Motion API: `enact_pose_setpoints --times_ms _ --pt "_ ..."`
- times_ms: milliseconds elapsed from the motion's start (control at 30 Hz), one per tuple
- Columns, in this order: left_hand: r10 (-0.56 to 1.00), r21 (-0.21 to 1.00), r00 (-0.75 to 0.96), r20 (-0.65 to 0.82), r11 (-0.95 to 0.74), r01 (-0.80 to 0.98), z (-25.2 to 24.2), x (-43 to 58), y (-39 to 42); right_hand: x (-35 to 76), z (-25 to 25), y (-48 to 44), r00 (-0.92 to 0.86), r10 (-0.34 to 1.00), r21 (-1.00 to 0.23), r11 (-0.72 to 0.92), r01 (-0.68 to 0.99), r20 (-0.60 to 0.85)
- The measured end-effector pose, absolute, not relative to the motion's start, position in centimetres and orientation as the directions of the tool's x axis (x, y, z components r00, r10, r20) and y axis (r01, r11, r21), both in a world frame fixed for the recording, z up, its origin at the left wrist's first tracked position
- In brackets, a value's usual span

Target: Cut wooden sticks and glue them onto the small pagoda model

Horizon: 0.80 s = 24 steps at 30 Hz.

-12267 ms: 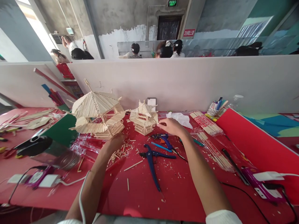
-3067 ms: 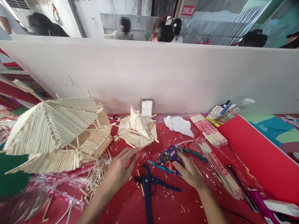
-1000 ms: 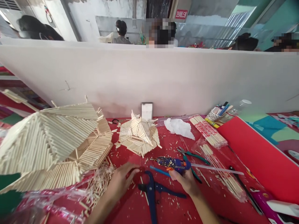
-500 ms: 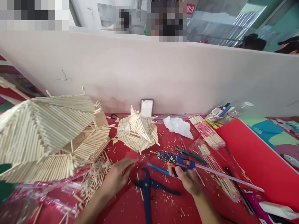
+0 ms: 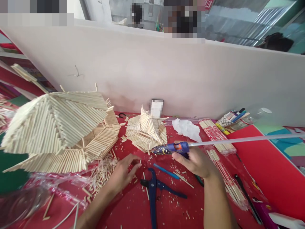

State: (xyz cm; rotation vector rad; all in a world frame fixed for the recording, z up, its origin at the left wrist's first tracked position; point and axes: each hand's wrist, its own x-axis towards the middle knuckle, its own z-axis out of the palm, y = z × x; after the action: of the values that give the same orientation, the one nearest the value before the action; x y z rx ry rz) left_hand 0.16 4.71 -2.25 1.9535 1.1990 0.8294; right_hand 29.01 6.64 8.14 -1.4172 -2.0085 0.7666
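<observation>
My right hand (image 5: pixel 194 160) is closed around a blue hot glue gun (image 5: pixel 170 148), its barrel speckled with bits. A long clear glue stick (image 5: pixel 238 139) sticks out of its back end. The nozzle points left, at the near edge of a small pointed roof made of wooden sticks (image 5: pixel 147 128); whether they touch I cannot tell. Between the thumb and forefinger of my left hand (image 5: pixel 124 170) is a short wooden stick piece (image 5: pixel 140 161). Just below lies a dark blue ratchet cutter (image 5: pixel 152 194), beside a blue pen-like tool (image 5: pixel 166 171).
On the left stands a large stick-built pavilion (image 5: pixel 54 124), with loose stick offcuts (image 5: pixel 100 176) and plastic wrap before it. At right lie stick packs (image 5: pixel 215 136), a red board (image 5: pixel 269 162) and a pen cup (image 5: pixel 226 119). White paper (image 5: pixel 187 129) lies behind the glue gun.
The glue gun has been raised and swung, its nozzle now near the small roof and its glue stick reaching further right. The left fingers have curled into a pinch. The view has shifted slightly.
</observation>
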Motion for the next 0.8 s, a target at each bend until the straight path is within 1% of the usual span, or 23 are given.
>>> enact_pose_setpoints --times_ms 200,500,800 --pt "0.919 0.818 0.348 0.184 -0.34 0.464 -2.12 0.35 4.52 29.31 8.0 6.84 -0.329 0.943 -0.68 0.277 0.679 0.057" --pt "0.915 0.805 0.337 0.222 -0.367 0.466 -2.12 0.5 4.46 29.3 7.95 6.92 -0.294 0.951 -0.663 0.28 0.695 0.093" --pt "0.906 0.793 0.327 0.271 -0.402 0.458 -2.13 0.33 4.52 29.47 7.9 6.71 -0.322 0.945 -0.668 0.279 0.69 0.062"
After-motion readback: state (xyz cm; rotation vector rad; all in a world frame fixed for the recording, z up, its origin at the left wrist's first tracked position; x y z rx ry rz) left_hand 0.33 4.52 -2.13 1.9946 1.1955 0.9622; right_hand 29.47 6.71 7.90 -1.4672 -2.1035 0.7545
